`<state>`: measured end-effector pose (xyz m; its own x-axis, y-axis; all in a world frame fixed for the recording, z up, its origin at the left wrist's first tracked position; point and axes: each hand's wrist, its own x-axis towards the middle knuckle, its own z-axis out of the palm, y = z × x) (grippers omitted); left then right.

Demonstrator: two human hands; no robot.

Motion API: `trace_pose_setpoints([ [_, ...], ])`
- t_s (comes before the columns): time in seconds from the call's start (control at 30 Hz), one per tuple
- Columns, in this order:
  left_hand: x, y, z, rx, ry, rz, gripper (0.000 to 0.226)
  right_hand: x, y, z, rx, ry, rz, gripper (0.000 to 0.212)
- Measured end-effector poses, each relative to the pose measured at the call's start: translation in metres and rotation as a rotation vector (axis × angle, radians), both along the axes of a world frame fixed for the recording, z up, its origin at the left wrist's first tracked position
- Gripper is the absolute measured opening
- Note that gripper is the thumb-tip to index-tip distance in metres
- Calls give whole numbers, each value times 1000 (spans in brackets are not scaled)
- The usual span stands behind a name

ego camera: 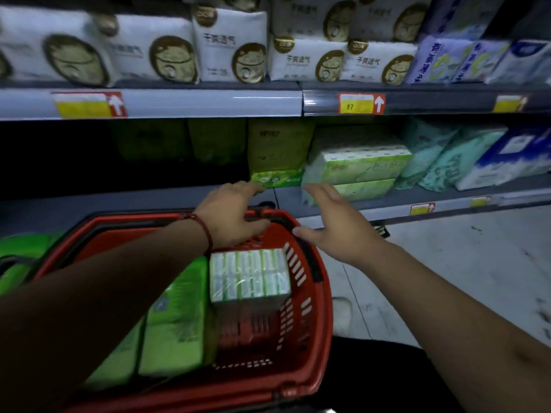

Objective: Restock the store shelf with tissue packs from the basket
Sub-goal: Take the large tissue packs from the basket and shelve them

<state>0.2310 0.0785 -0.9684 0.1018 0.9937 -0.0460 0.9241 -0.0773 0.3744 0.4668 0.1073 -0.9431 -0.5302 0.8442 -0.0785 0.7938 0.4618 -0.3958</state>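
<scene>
A red plastic basket stands in front of the lower shelf. It holds a clear-wrapped block of small white-and-green tissue packs at its far right and large green tissue packs on its left. My left hand reaches over the basket's far rim, fingers straight, fingertips at a small green tissue pack on the shelf edge. My right hand hovers open to the right of the basket, fingers pointing at the stacked light green packs. Neither hand holds anything.
The upper shelf carries white packs with gold emblems and blue packs at the right. Brownish packs stand at the back of the lower shelf; teal and blue packs lie to the right. The shelf's left part is dark. Grey floor lies right.
</scene>
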Motion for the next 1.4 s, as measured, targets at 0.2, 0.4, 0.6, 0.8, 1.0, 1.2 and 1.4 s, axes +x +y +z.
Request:
trace_pose_setpoints([
  [0.2,-15,-55,-33,-163,90,-165,111,-32,-39,-45,-106,-62,184,97],
  [0.4,-17,-74,-74,-278,384,-264,116,-46,-37,-90,-98,-356,353,120],
  [0.6,-4,-58,-87,-353,487,-203,133,-60,-29,-112,-47,-474,385,133],
  [0.8,2,-47,-94,-322,453,-146,130,-64,-17,-108,-146,-417,355,129],
  [1.0,-11,-51,-45,-229,370,-176,121,-61,-15,-63,-114,-311,329,129],
  [1.2,-52,-61,61,-3,92,-66,111,-50,-22,21,43,204,137,123],
  [1.4,-115,-91,136,37,-561,235,68,-49,-21,57,-161,410,-143,124],
])
